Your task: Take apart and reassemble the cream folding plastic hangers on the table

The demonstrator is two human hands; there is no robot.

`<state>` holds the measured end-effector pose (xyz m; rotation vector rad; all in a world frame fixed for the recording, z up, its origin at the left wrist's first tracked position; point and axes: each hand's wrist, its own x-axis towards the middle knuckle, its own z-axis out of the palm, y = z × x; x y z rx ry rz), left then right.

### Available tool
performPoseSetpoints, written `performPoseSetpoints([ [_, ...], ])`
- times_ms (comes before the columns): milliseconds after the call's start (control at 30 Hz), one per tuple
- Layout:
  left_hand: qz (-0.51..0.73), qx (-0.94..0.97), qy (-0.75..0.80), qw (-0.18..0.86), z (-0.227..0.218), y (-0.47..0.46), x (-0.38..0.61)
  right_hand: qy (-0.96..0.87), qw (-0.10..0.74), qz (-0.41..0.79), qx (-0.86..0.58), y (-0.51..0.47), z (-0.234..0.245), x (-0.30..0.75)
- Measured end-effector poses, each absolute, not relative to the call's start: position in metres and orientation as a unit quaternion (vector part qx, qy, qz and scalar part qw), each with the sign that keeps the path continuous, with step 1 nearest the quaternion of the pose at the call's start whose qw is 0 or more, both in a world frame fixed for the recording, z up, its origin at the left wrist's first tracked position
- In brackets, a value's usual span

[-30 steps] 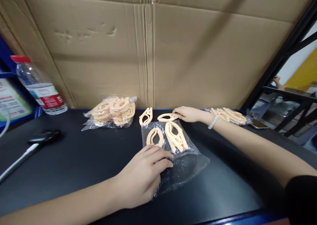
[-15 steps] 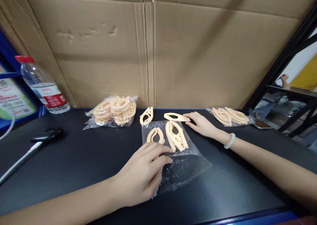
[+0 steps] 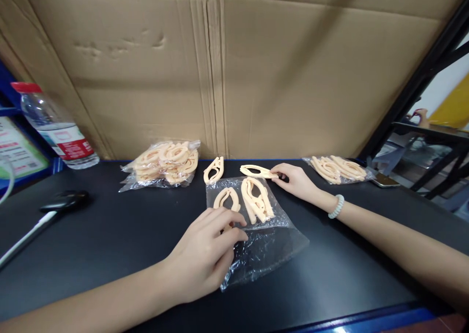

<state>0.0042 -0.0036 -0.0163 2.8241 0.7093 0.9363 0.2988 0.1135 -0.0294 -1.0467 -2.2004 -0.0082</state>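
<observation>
Creased cardboard backdrop (image 3: 139, 103) — black tabletop (image 3: 110, 235) — black frame (image 3: 417, 82) right.

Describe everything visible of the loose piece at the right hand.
The cream piece looks like smooth plastic: slim curved arms frame a pointed oval opening and converge toward one end. That end is pinched in the right hand. It lies roughly sideways, just beyond the clear bag, near the back of the black tabletop. Whether it touches either is unclear.
</observation>
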Motion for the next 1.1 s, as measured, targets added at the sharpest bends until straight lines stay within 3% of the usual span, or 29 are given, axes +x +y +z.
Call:
performPoseSetpoints([
  [267, 0.313, 0.92, 0.236, 0.032, -0.014, -0.004, 0.004, -0.83, 0.388, 0.009, -0.399, 0.111, -0.029, 0.296],
  [700, 0.325, 0.915, 0.238, 0.034, -0.014, -0.006, 0.005, -0.722, 0.533, 0.027, -0.44, 0.113, -0.027, 0.3],
  [933, 0.316, 0.918, 0.237, 0.041, -0.013, -0.005, 0.003, -0.706, 0.591, 0.039, -0.389, 0.091, 0.001, 0.289],
  [1100, 0.309, 0.919, 0.241, 0.05, -0.013, -0.004, 0.005, -0.699, 0.634, -0.03, -0.328, 0.049, 0.032, 0.271],
])
